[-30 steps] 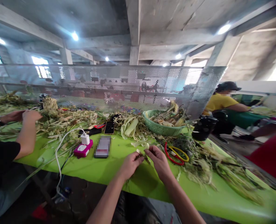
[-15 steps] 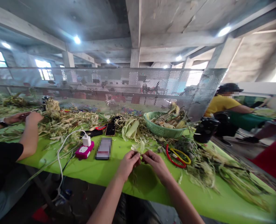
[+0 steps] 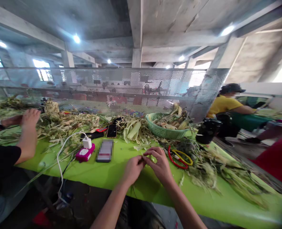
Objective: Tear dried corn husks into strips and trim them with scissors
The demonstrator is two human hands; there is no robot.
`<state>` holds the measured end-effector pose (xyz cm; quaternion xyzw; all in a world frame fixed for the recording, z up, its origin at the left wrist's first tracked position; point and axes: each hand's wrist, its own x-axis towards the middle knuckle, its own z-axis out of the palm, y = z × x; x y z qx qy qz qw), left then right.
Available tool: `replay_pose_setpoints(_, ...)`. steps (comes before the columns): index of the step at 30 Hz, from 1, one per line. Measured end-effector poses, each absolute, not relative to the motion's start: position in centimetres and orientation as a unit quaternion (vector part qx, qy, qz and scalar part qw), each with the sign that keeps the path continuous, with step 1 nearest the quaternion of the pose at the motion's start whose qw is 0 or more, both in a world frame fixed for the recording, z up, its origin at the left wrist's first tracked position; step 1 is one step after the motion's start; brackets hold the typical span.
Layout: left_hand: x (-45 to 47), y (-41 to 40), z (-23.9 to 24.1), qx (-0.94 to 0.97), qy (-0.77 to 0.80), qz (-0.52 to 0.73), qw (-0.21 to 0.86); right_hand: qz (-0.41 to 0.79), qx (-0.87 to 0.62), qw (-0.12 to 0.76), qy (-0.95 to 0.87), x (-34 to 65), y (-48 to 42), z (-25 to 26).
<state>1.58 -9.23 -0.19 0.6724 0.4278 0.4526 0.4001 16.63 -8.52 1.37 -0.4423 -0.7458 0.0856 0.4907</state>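
Head view: both forearms rise from below the bench's near edge and slant inward, so that the left hand (image 3: pixel 132 168) and the right hand (image 3: pixel 158 161) meet over the green bench (image 3: pixel 98 173), a little in from that edge. The left hand is half curled, back outward, its thumb and forefinger pressed together at the tips. The right hand arches higher, wrist bent toward its partner, thumb and forefinger reaching to the same spot, the other fingers curved above. A pale husk piece (image 3: pixel 151 158) shows in the gap behind the right thumb; the pinched spot is mostly hidden, so I cannot tell how firmly the right fingers grip. Beyond the fingertips lie loose husk strips (image 3: pixel 141 147), and toward the bench's far edge sits a green basket (image 3: pixel 166 132) of dried husks. Red and yellow loops (image 3: pixel 180 158) rest just beside the right hand, toward the bench's right end; a phone (image 3: pixel 105 151) lies on the other side, near a purple socket block (image 3: pixel 85 152). Farther along, near the bench's left end, a co-worker's hands (image 3: pixel 30 118) are raised close together.
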Motion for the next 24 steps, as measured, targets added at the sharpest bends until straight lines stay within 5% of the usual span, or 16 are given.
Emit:
replay_pose_setpoints(13, 1.5, -9.3, -0.4, 0.631, 0.386, 0.454, 0.497, 0.153, -0.449, 0.557, -0.682, 16.8, -7.9, 1.0)
replay_pose_setpoints(20, 0.7, -9.4, -0.1, 0.564, 0.346, 0.498, 0.560, 0.387, -0.426, 0.540, -0.614, 16.7, -7.9, 0.6)
replay_pose_setpoints(24, 1.0, -9.4, -0.3, 0.590, 0.352, 0.487, 0.539, 0.391, -0.421, 0.542, -0.614, 16.4, -7.9, 0.5)
